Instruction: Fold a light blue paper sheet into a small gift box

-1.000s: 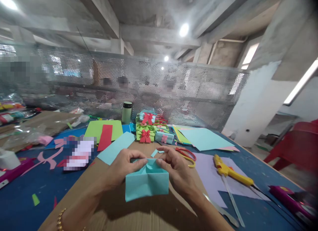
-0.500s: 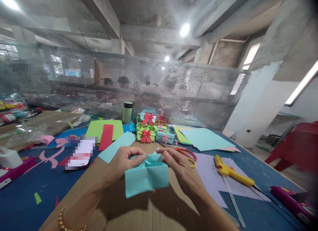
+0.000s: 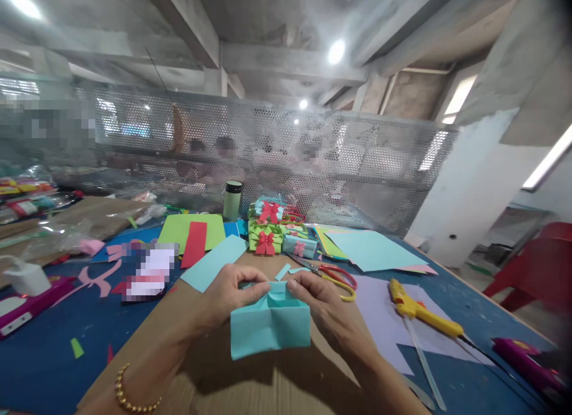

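Between my two hands is a small turquoise paper box (image 3: 270, 331), open at the top, held above a brown cardboard sheet (image 3: 241, 379). My left hand (image 3: 232, 293) pinches its far left edge between thumb and fingers. On the far right edge, my right hand (image 3: 317, 296) pinches the paper in the same way. The box's near wall faces me, and its inner folds show partly. Just beyond it lie thin turquoise paper strips (image 3: 283, 272). Scissors with red and yellow handles (image 3: 337, 278) rest beside my right hand.
Finished paper boxes with red bows (image 3: 266, 239) are stacked ahead, near a green bottle (image 3: 232, 200). A yellow glue gun (image 3: 424, 317) lies right on lilac paper (image 3: 375, 308). Coloured sheets (image 3: 375, 251), a phone (image 3: 152, 272) and a purple power strip (image 3: 36, 305) surround the cardboard.
Both hands still pinch the box; its far edge now sits lower and flatter between my fingers. Turquoise strips beyond the box have come into clearer view. The whole view has shifted slightly.
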Available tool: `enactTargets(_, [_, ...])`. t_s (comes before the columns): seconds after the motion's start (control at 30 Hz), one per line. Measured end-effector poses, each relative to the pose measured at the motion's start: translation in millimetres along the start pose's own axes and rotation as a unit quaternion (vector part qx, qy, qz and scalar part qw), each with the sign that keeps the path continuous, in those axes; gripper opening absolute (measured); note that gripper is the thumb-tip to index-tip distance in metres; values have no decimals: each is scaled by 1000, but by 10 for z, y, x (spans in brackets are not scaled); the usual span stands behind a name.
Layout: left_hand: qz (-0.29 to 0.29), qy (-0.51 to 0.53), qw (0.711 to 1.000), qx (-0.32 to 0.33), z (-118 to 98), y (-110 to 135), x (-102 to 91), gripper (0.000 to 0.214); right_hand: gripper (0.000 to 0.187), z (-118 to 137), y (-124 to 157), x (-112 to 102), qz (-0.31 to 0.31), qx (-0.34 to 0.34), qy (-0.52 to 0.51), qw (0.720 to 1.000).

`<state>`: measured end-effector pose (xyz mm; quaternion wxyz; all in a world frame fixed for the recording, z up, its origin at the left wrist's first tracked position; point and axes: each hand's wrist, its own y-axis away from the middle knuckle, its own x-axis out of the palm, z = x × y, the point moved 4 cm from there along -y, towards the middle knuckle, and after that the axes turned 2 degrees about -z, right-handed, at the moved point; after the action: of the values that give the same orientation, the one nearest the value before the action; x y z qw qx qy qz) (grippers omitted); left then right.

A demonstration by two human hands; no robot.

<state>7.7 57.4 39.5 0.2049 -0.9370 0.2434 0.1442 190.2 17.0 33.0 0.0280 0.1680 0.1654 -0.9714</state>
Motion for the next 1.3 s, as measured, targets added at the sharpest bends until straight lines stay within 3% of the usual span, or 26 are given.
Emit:
enactTargets(0.27, [3,-51,999,19,22,3,145,23,37,-9,-35,58,47,-63,78,994])
enactTargets(0.57, [66,-41,997,12,-50,33,205,31,38,58,-3,-3,59,-108,176,977])
enactTargets(0.7, [49,-32,997,44,-35,21,197,27,40,72,-13,28,49,-103,145,983])
enactTargets(0.9, [3,-29,997,72,-68,12,169,20,40,13,-45,40,45,-26,46,998])
enactTargets(1.13, [30,-5,999,30,-24,12,150,31,37,101,-24,-13,20,-68,103,992])
enactTargets(1.3, [-9,48,999,7,14,-16,37,47,36,201,-21,-51,18,-78,144,986])
